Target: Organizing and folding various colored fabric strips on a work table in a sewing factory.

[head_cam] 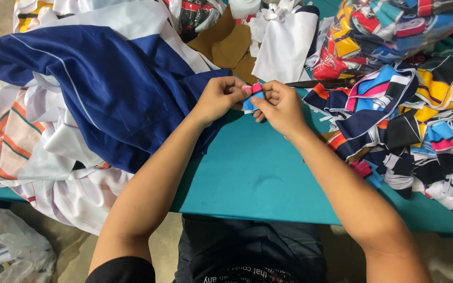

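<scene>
Head view. Both hands met just above frame centre over the teal table (pixel 258 178). Left hand (pixel 218 97) and right hand (pixel 279 107) were each closed to a pinch on a small fabric scrap (pixel 252 94), pink at the top and blue below, held between the fingertips of both; the other fingers were curled in.

Left half of frame: a large navy garment (pixel 106 89) with thin white stripes was heaped over white striped cloth (pixel 38 152), its edge lying under the left wrist.

Right side: a pile of multicoloured fabric pieces (pixel 410 126), near the right forearm. Dark scissors (pixel 321 83) lay just beyond the right hand, partly hidden by that pile.

Top centre: brown paper pieces (pixel 229 47) and a white fabric piece (pixel 284 47).

Lower left corner: a clear plastic bag (pixel 6 251) on the floor.
</scene>
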